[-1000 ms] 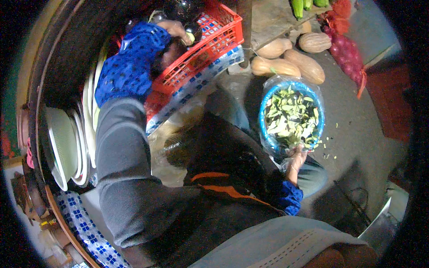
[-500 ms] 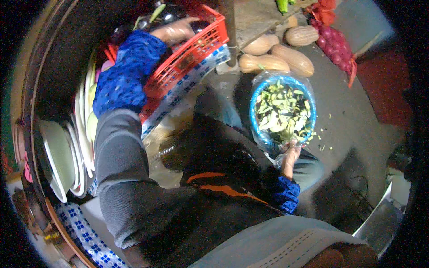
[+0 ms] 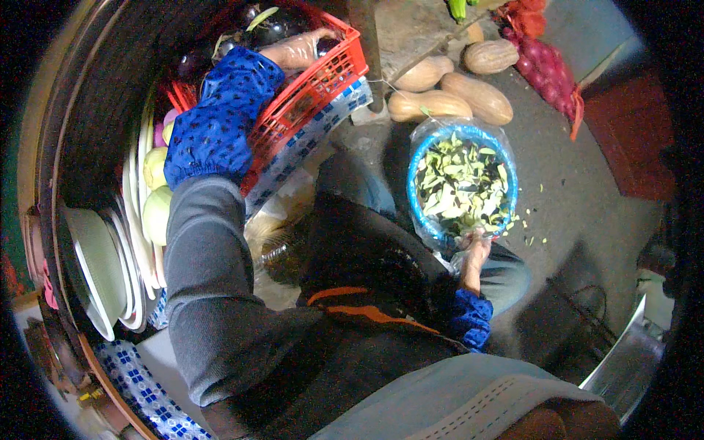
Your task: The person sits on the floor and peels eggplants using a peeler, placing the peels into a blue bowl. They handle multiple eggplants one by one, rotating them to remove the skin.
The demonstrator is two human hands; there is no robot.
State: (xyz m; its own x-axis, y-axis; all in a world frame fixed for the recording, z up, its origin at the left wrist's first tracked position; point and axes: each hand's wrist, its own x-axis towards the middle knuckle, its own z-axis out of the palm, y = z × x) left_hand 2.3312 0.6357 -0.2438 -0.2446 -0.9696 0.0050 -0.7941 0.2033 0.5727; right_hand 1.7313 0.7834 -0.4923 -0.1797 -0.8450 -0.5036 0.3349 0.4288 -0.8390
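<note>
My left hand [image 3: 297, 51], in a clear plastic glove and blue sleeve cover, is inside a red plastic basket [image 3: 312, 84] at the upper left. Its fingers curl over a dark eggplant [image 3: 327, 48] near the basket's far right corner; their undersides are hidden. More dark eggplants [image 3: 275, 31] lie beside it. At the right, my right hand [image 3: 475, 257], gloved too, pinches the near rim of a blue bin [image 3: 413, 198] with a clear plastic liner. Pale green vegetable scraps [image 3: 469, 180] fill the bin.
Several tan squashes [image 3: 477, 99] lie beyond the bin. Farther right is a red net bag of onions [image 3: 546, 73]. White trays [image 3: 95, 271] and round pale green vegetables [image 3: 156, 213] stand left of my left arm. Small scraps [image 3: 529, 238] dot the floor.
My left hand stays at the eggplant and appears sharper now, with only a slight shift. The view has shifted slightly. My right hand keeps its place on the rim.
</note>
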